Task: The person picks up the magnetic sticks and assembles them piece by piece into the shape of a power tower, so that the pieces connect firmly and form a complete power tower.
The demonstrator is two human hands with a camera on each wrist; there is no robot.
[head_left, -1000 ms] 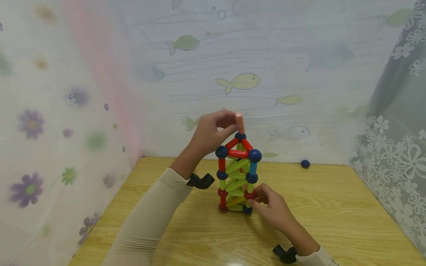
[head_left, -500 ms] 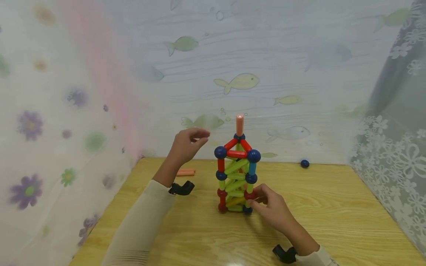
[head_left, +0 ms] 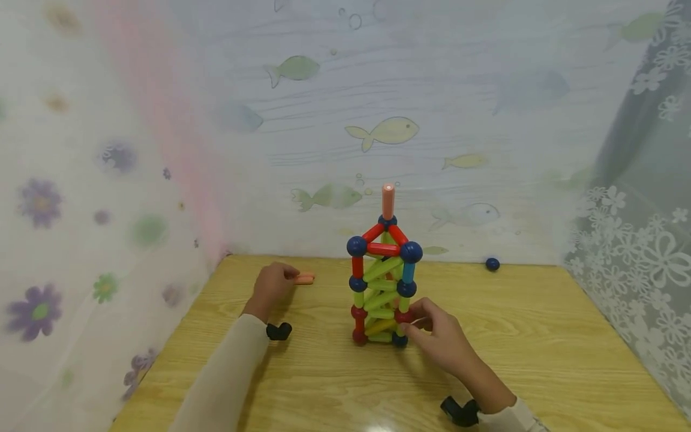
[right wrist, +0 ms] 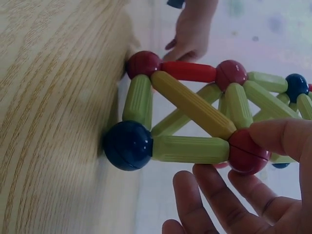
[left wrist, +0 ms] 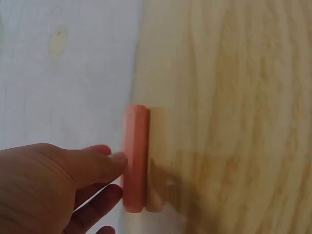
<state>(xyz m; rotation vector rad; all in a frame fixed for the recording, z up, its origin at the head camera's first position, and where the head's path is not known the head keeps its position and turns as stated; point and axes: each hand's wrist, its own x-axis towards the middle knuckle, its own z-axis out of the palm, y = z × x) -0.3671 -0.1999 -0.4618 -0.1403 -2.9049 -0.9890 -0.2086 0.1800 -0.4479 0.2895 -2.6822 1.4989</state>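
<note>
A tower of magnetic rods and balls (head_left: 384, 249) stands upright on the table, with an orange rod (head_left: 388, 201) rising from its top blue ball. My right hand (head_left: 439, 339) holds a red ball (right wrist: 249, 150) low on the tower's right side, thumb on one side and fingers beneath in the right wrist view. At the back left, my left hand (head_left: 272, 288) pinches an orange magnetic rod (left wrist: 136, 158) between thumb and a fingertip. A paler strip (left wrist: 157, 180) lies beside that rod; whether it is a second rod or a reflection I cannot tell.
A loose blue ball (head_left: 492, 264) sits at the back right of the wooden table (head_left: 518, 354). Behind the table hangs a fish-printed curtain (head_left: 313, 132), and flower-printed cloth (head_left: 65, 240) closes off the left side.
My left hand has let go of the orange rod on top of the tower and moved left and down to the rod on the table. My right hand keeps its hold.
</note>
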